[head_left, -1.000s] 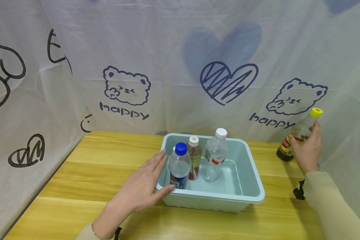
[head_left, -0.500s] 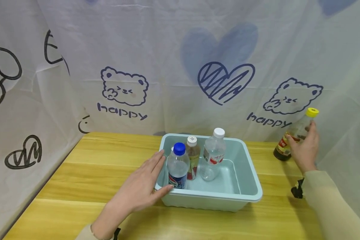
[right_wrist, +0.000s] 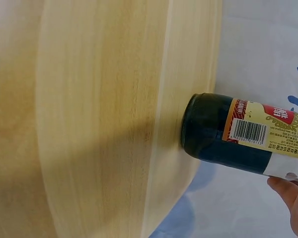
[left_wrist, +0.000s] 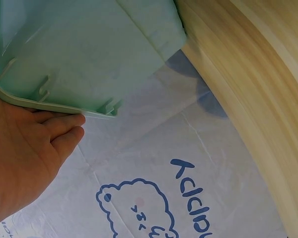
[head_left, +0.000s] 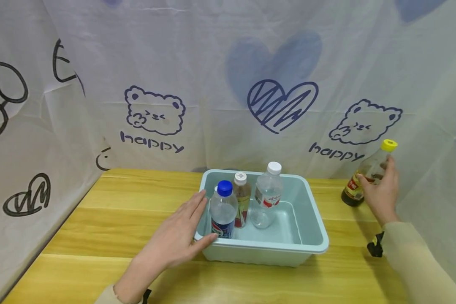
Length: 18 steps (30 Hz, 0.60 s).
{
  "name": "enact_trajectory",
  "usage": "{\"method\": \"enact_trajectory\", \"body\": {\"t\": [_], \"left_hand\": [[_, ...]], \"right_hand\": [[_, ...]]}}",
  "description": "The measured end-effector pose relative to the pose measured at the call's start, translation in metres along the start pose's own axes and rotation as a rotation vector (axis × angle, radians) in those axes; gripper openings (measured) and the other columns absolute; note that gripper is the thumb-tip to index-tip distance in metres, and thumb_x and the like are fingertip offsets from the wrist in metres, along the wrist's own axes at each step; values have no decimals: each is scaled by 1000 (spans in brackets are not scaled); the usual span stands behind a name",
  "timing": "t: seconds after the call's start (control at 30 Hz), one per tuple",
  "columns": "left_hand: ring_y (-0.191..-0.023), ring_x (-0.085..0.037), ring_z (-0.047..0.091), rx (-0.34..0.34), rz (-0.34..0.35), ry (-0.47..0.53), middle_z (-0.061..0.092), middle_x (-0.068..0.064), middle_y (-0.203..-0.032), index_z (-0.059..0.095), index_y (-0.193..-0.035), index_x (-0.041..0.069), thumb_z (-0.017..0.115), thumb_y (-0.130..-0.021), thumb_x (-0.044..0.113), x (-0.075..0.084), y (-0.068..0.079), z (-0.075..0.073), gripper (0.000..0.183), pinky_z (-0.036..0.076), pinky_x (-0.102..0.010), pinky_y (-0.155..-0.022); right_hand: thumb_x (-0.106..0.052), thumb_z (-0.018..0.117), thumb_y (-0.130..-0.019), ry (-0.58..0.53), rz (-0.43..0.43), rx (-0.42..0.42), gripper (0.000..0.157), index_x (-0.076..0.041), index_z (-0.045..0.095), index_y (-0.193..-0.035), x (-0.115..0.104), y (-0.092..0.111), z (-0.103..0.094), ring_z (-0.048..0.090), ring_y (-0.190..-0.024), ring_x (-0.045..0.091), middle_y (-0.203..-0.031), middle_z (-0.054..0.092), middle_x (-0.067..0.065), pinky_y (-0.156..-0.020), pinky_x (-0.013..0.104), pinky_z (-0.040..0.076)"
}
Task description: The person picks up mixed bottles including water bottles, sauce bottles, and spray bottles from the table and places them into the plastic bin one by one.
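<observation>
My right hand [head_left: 383, 190] grips a soy sauce bottle [head_left: 353, 188] with a yellow cap, a red and yellow label and dark liquid low inside. It is at the back right of the table; in the right wrist view the bottle's dark base [right_wrist: 208, 134] shows over the wood, and whether it touches is unclear. With straight fingers, my left hand [head_left: 175, 234] rests against the left rim of a pale blue-green plastic bin [head_left: 319, 223]; the left wrist view shows those fingers [left_wrist: 64, 131] along the rim. Inside the bin stand a blue-capped bottle [head_left: 223, 211], a brownish bottle [head_left: 242, 202] and a clear white-capped bottle [head_left: 267, 196].
Another white cap [head_left: 215, 189] shows partly behind the blue-capped bottle. A wooden table [head_left: 125, 202] carries everything. Behind it and on both sides hangs a white cloth [head_left: 209, 63] with bear and heart drawings.
The head view has drifted slightly, so the whole scene sits a little further left. The soy sauce bottle's top has shifted slightly left with my right hand. My left hand stays on the bin.
</observation>
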State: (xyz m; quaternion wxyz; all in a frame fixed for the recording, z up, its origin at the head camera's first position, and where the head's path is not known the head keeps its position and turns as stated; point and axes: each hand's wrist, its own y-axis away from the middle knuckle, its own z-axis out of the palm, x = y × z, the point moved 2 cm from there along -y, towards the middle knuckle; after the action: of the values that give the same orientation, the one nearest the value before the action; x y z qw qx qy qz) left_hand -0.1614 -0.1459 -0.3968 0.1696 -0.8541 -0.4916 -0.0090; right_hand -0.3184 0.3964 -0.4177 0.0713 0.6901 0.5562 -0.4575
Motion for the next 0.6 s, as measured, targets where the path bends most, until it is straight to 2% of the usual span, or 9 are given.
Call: {"method": "enact_trajectory", "body": {"t": [0.17, 0.6], "left_hand": [[-157, -33, 23, 3, -1, 2, 19, -15, -172, 28, -163, 0, 43, -102, 69, 0, 0, -1, 93, 29, -49, -125], [-158, -31, 23, -1, -11, 7, 18, -14, -173, 29, -163, 1, 46, -102, 68, 1, 1, -1, 93, 29, -47, -126]], "right_hand": [[-23, 69, -100, -2, -19, 18, 93, -22, 6, -169, -5, 6, -3, 34, -146, 46, -163, 31, 24, -120, 65, 33], [-23, 72, -98, -24, -51, 38, 95, -23, 8, -169, -25, 22, -19, 46, -137, 46, -160, 36, 21, -110, 62, 46]]}}
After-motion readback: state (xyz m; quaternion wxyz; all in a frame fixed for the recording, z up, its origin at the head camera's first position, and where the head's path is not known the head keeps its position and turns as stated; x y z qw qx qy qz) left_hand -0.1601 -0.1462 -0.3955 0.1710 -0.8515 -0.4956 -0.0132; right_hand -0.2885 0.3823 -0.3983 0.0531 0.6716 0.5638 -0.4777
